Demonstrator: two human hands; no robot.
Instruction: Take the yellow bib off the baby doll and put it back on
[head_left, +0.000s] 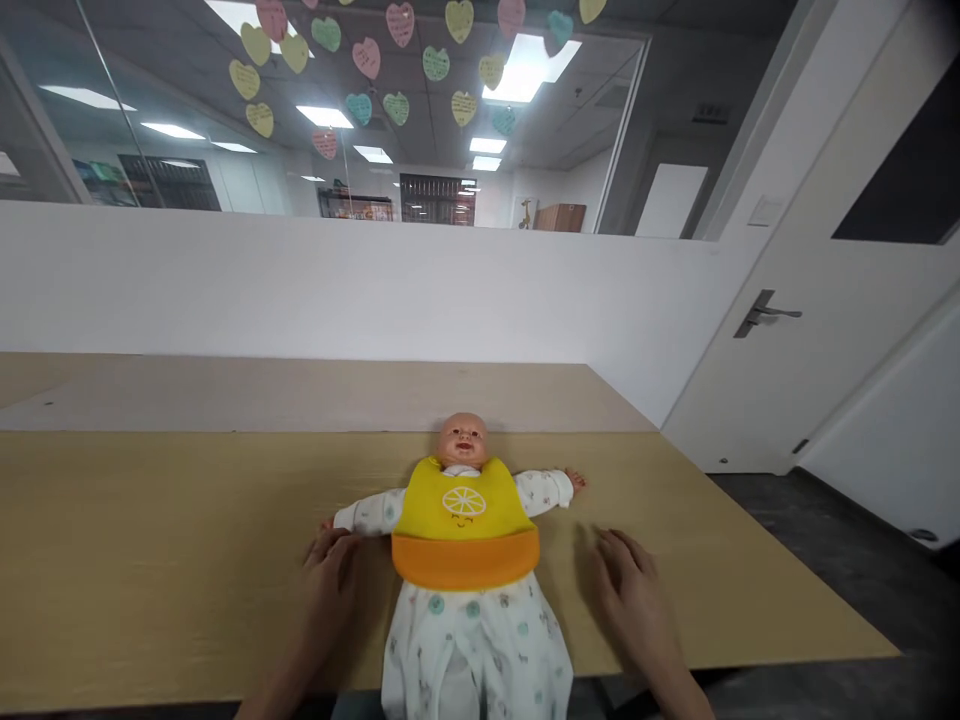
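While fingers (626,552) flank it, the doll (471,606) lies face-up.

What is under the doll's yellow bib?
The doll's white patterned outfit shows at the sleeves and below the bib. Whatever lies directly beneath the bib is covered and cannot be seen.

Bald doll (474,612) face-up, wide-armed, in yellow-and-orange bib (466,528)

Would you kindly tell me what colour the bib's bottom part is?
The bottom part is orange, best seen in the head view.
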